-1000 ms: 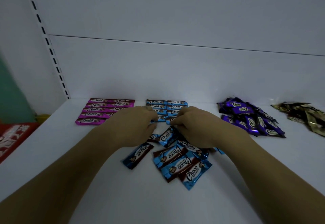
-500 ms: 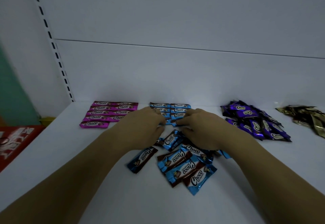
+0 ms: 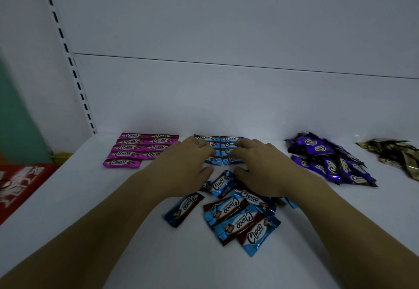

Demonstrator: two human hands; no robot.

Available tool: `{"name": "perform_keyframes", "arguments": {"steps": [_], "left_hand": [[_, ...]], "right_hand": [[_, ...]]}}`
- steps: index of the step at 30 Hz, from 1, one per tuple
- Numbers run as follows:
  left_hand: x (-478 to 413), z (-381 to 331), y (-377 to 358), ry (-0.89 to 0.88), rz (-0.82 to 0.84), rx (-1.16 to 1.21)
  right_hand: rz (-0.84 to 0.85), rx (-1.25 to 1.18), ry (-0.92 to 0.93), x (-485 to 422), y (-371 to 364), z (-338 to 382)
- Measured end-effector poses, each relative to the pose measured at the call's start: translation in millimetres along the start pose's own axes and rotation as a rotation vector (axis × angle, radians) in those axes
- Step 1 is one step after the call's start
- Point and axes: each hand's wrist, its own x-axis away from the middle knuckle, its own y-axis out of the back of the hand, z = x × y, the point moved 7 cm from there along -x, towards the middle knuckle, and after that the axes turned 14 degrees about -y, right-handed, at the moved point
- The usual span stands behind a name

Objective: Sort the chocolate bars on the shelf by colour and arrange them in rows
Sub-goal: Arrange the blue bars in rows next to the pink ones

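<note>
Pink chocolate bars (image 3: 140,149) lie in neat rows at the back left of the white shelf (image 3: 90,198). Blue bars in rows (image 3: 229,144) lie at the back centre, partly hidden by my hands. My left hand (image 3: 183,168) and my right hand (image 3: 258,166) rest palm-down with their fingers on these blue rows, fingertips nearly meeting. A loose pile of blue bars (image 3: 231,211) lies just in front of my hands. A heap of purple bars (image 3: 328,159) sits to the right, and gold bars (image 3: 399,155) lie at the far right.
The shelf's back wall rises behind the bars, with a slotted upright (image 3: 68,62) at the left. A red box (image 3: 20,186) stands beyond the shelf's left edge, beside a green surface (image 3: 18,116).
Both hands have stayed on the blue rows, fingers shifting slightly toward the back. The camera has tilted a little, so everything sits lower in view.
</note>
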Motion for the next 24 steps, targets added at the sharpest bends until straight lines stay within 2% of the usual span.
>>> {"name": "perform_keyframes", "arguments": {"steps": [2,8,14,24], "left_hand": [[-2,1,-1,0.011,-0.015,-0.001],[-5,3,-12,0.039,0.104,-0.035],[-4,-1,-8,0.017,0.068,-0.05],[-3,1,-7,-0.01,0.117,-0.073]], "right_hand": [[0.002,-0.006,-0.002,-2,-1,-1],[0.082,-0.03,-0.01,-7,-15,-2],[0.017,0.024,0.006,-2,-6,-1],[0.073,-0.035,0.011,-2,-6,0]]}}
